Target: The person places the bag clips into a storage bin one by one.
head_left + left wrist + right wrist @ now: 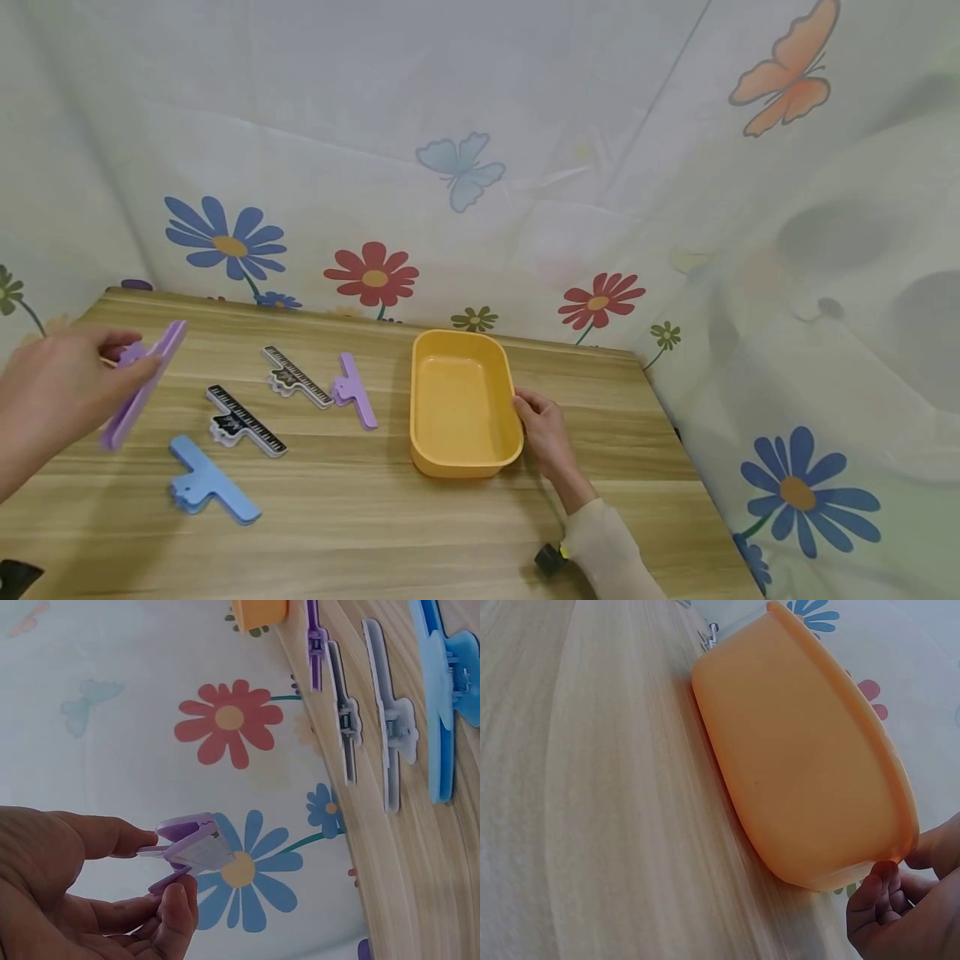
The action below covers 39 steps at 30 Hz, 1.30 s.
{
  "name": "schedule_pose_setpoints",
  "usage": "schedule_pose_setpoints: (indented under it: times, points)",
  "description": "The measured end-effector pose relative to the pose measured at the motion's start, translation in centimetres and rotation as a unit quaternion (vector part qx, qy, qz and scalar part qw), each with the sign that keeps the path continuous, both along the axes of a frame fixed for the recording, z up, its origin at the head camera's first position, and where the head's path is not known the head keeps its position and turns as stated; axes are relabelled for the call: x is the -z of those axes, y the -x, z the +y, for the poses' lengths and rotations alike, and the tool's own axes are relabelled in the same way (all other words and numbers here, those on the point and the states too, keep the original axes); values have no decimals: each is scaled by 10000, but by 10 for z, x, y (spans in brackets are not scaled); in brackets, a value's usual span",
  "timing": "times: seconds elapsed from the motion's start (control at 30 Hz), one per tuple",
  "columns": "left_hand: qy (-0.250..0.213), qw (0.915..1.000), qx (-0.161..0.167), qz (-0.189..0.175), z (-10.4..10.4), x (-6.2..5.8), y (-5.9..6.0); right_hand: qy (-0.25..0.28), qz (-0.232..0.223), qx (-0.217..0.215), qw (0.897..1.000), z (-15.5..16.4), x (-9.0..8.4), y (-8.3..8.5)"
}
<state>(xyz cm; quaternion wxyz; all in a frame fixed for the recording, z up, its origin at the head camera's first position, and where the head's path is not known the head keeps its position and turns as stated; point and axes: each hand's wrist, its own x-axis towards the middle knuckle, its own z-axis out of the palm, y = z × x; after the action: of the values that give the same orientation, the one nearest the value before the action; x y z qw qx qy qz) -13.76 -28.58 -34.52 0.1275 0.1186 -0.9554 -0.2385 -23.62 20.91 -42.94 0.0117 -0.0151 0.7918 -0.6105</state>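
My left hand [78, 387] pinches a purple clip [146, 387] by its handles, held up over the left end of the table. In the left wrist view that clip [196, 847] is seen end-on between thumb and fingers. My right hand [546, 429] holds the right rim of a yellow plastic bin [461, 408], with the thumb at the edge and fingers curled below it. Between the hands lie a smaller purple clip [355, 390], two black-and-white piano-key clips [296, 377] and a large blue clip [210, 479].
The wooden table [360, 525] meets a fabric backdrop [315, 108] printed with flowers and butterflies along its back and right edges. A small black object [550, 558] sits by the right sleeve. Another dark object [17, 577] shows at the bottom left corner.
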Motion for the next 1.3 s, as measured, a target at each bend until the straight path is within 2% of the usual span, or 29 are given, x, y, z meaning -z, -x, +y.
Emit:
schedule_pose_setpoints:
  times: [0.17, 0.33, 0.43, 0.67, 0.87, 0.97, 1.17, 1.3]
  points:
    - [-219, 9996, 190, -15, 10, -5, 7, 36, 18, -33, 10000, 0, -4, -3]
    - [-112, 9995, 265, -111, 22, -14, 12, 63, -40, -56, 10000, 2, -2, -1]
    - [-126, 9992, 377, -41, 31, -17, 14, 65, -65, -29, 10000, 2, -3, -1]
    - [-340, 9952, 921, 36, 47, -19, 25, 79, -79, -29, 9999, 1, -5, -2]
    - [-538, 9924, 1102, 31, 66, -19, 32, -13, -65, -62, 10000, -1, -7, -4]
    - [-668, 9912, 1141, 36, 77, -19, 35, -31, -66, -62, 10000, 1, -1, 1]
    - [-779, 9888, 1271, -4, 101, -17, 40, 31, -58, 25, 10000, 9, 23, 16]
    - [-784, 9866, 1428, 60, 113, -17, 45, 12, -38, 114, 9999, 11, 30, 18]
